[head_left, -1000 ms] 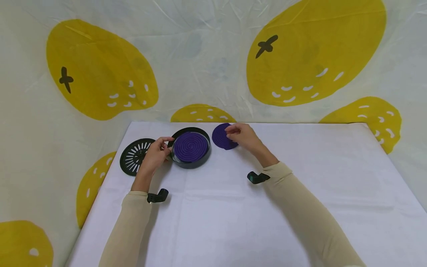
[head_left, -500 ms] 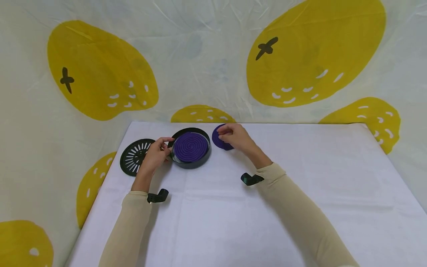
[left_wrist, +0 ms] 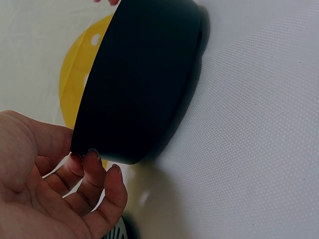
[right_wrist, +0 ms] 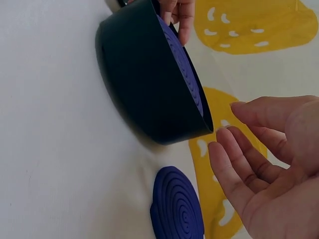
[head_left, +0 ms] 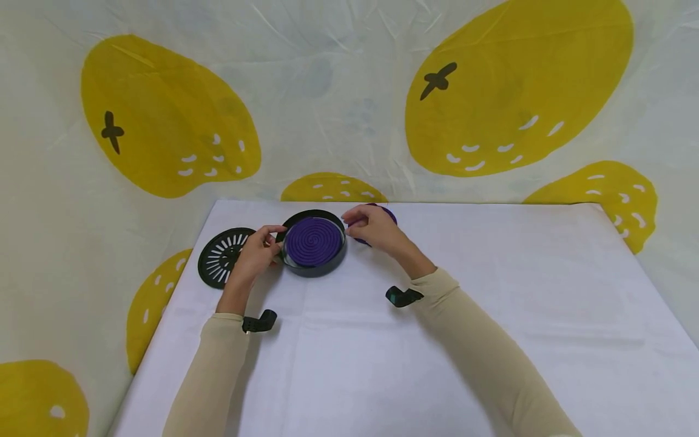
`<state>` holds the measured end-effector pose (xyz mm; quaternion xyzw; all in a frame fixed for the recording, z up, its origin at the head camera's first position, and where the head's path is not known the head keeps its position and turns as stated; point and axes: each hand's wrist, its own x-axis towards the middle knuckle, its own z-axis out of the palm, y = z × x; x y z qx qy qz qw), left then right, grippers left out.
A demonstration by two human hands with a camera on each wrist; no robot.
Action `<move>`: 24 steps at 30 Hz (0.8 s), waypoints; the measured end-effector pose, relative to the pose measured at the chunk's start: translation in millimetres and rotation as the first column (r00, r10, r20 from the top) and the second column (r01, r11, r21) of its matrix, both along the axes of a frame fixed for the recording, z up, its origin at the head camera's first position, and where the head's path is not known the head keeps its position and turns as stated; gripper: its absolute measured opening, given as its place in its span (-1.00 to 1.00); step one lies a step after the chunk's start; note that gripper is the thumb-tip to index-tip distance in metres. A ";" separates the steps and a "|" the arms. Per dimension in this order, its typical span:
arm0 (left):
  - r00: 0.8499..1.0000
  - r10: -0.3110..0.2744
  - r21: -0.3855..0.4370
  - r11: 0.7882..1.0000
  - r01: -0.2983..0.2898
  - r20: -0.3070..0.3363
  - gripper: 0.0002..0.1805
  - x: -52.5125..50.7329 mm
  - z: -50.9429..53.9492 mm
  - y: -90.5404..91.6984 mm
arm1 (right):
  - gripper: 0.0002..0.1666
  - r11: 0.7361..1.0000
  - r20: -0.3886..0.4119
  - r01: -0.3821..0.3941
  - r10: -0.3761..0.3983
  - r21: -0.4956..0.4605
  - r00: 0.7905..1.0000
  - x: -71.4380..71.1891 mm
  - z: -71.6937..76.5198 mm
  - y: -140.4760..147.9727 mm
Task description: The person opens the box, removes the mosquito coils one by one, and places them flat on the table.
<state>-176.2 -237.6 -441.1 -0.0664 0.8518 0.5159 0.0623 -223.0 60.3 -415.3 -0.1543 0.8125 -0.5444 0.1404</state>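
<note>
A round black tin (head_left: 322,270) stands at the back left of the table with a purple mosquito coil (head_left: 313,241) lying flat inside. My left hand (head_left: 255,254) pinches the tin's left rim; in the right wrist view its fingers reach over the edge. My right hand (head_left: 377,229) hovers by the right rim, its fingers loosely bent and holding nothing; the right wrist view shows a small gap between its fingertips and the tin (right_wrist: 144,74). Beneath that hand a second purple mosquito coil (right_wrist: 177,204) rests on the table, partly hidden in the head view.
Left of the tin lies a round black slotted lid (head_left: 222,260), partly covered by my left hand. A white cloth (head_left: 349,352) covers the table. Behind rises a pale curtain (head_left: 338,109) with big yellow fruit prints.
My right hand has moved left, from over the second coil to the tin's right rim. The left hand and the tin have stayed in place.
</note>
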 end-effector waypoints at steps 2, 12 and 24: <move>1.000 -0.002 0.005 1.000 0.002 0.000 -0.57 0.0 -0.4 0.1 | -0.58 1.000 0.001 -0.019 0.019 -0.018 1.000 0.2 -0.4 -2.8; 1.000 0.000 0.021 1.000 0.000 -0.003 -0.57 -1.0 -4.3 0.0 | -0.52 0.992 -0.038 -0.101 0.104 0.071 0.994 5.3 2.5 -18.4; 1.000 0.003 0.019 1.000 -0.002 -0.014 -0.59 0.5 -4.8 0.6 | -0.52 0.965 -0.130 -0.111 0.145 0.238 0.981 4.6 3.4 -29.1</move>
